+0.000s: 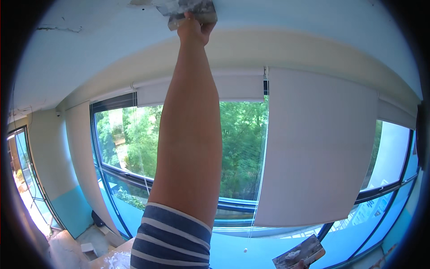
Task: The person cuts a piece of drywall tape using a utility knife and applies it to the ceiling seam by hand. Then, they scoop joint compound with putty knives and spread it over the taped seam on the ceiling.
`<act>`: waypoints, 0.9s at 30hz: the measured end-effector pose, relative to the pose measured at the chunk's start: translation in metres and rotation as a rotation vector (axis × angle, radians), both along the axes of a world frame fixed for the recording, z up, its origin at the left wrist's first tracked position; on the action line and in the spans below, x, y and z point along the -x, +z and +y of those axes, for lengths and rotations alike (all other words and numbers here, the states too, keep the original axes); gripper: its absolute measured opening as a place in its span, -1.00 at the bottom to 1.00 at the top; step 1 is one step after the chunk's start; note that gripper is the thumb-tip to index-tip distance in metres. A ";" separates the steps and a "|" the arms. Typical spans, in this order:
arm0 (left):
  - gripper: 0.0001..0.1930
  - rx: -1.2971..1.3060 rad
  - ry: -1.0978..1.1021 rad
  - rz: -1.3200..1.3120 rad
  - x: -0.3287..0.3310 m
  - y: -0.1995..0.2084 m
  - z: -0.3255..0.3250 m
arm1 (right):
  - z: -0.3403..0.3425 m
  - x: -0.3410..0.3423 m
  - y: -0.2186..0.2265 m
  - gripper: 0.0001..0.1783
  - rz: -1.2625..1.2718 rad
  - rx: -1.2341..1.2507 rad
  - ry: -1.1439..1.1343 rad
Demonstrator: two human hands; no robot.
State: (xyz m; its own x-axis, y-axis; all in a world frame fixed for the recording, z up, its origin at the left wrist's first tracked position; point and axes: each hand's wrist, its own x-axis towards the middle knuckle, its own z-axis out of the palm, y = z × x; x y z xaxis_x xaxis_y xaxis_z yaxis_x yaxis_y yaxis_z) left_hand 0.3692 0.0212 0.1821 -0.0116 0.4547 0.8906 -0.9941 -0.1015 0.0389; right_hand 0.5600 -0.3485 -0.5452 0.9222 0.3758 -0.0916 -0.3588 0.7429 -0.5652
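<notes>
Left hand [192, 32] curled around white-smeared scraper [204, 16], raised close to ceiling [286, 15]

We see a broad grey upper blade [208, 14], smeared with whitish paste [179, 6], raised at the ceiling [112, 40] — and a rectangular lower blade [308, 249], tilted at bottom right, bearing a white dab [293, 254].

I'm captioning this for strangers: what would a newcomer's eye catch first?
The raised bare arm left of centre, the left hand holding a broad blade at the ceiling. Next, the wide pale blind right of centre. Then, at the lower right, a flat plate with whitish paste in the right hand.
</notes>
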 end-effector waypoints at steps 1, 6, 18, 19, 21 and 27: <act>-0.51 0.065 0.044 0.045 -0.003 -0.009 0.007 | -0.005 -0.010 -0.019 -0.37 -0.004 0.001 -0.013; -0.44 0.365 0.241 -0.031 -0.009 -0.047 0.016 | -0.012 0.003 -0.005 -0.39 -0.135 0.232 -0.097; -0.57 0.475 0.962 -0.234 -0.013 0.006 -0.081 | 0.004 -0.030 -0.052 -0.36 -0.165 0.236 0.069; -0.51 0.466 0.983 -0.212 -0.025 0.003 -0.103 | 0.008 -0.035 -0.056 -0.36 -0.164 0.234 0.075; -0.52 0.414 1.091 -0.209 -0.044 0.004 -0.121 | 0.015 -0.039 -0.057 -0.34 -0.439 0.111 0.220; -0.58 0.155 1.175 -0.156 -0.083 -0.054 -0.138 | 0.028 -0.005 0.012 -0.39 -0.283 0.074 0.226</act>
State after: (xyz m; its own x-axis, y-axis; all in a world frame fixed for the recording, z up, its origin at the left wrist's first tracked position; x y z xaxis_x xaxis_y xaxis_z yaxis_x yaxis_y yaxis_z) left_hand 0.4525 -0.1171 0.1279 -0.5954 0.1963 0.7791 -0.2912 -0.9565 0.0185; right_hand 0.5653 -0.3202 -0.5330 0.8094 0.5747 0.1210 -0.3307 0.6162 -0.7148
